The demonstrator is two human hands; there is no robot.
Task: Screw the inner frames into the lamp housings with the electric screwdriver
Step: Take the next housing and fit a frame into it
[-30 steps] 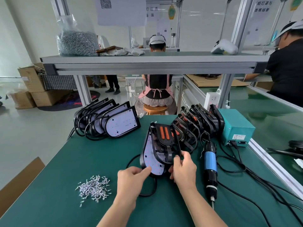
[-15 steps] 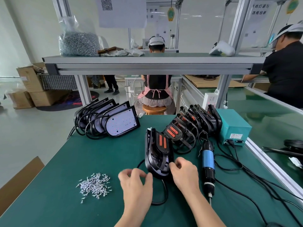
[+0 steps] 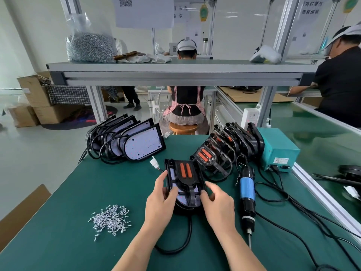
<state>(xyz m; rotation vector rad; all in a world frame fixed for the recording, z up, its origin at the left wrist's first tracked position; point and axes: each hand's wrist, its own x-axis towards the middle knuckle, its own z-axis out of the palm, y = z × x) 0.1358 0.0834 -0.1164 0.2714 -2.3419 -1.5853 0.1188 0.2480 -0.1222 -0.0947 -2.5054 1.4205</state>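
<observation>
**Both hands on the housing, screwdriver waiting at the right**

Near me, loose screws (image 3: 110,220) lie on the green desk (image 3: 64,194), to the left of the left hand (image 3: 160,200). This hand's fingers curl around the left edge of the lamp housing (image 3: 187,201), which lies flat with the inner frame (image 3: 185,173) on it. The right hand (image 3: 216,204) pinches the right edge with bent fingers. Just beside it lies the electric screwdriver (image 3: 247,194), its long axis running away from the person, bit toward them. I judge the right hand is nearer. Behind lean more housings (image 3: 140,143).

Lamp housing (image 3: 172,176) — upright before, flat now
</observation>
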